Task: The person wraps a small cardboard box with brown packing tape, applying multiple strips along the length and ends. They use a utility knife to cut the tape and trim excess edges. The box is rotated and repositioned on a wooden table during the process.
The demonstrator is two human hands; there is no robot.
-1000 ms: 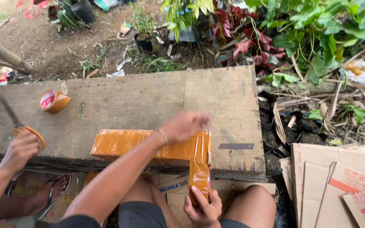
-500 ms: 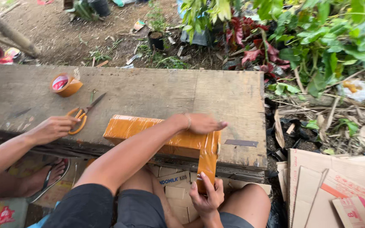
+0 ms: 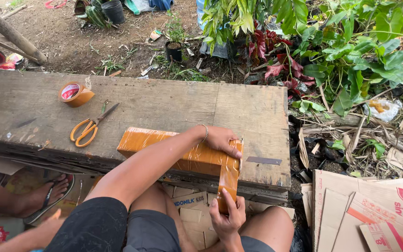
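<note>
On wooden bench (image 3: 164,100), left hand (image 3: 222,140) pressing taped box (image 3: 173,151), right hand (image 3: 227,219) gripping tape strip (image 3: 229,179)

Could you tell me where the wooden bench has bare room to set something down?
Bare: the bench from the scissors to its right end, behind the taped box. Crowded: the tape roll, and the front edge under the left hand.

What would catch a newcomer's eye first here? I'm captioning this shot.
An orange tape-wrapped box on the wooden bench, pressed by the left hand while the right hand pulls a tape strip down over the edge. Orange scissors and a tape roll lie farther left.
</note>
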